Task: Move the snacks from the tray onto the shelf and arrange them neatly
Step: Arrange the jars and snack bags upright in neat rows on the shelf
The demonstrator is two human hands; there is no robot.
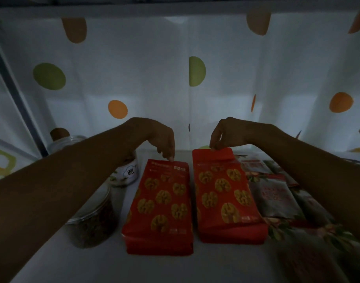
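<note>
The left hand (163, 139) droops from the wrist, its fingertips (171, 158) touching the far edge of the left walnut bag (160, 203); whether they pinch it I cannot tell. The right hand (226, 133) pinches the raised top flap of the right walnut bag (226, 193). Both red bags lie flat, side by side, on the white shelf (105, 262), between clear jars (93, 217) and dark packets (277, 193).

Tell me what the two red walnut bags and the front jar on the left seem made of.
The left red bag and right red bag: likely printed plastic film, slightly glossy; creased seams and a bent top flap suggest a flexible pouch. The front jar: probably clear plastic, contents show through its wall; glass cannot be ruled out in this dim light.
</note>
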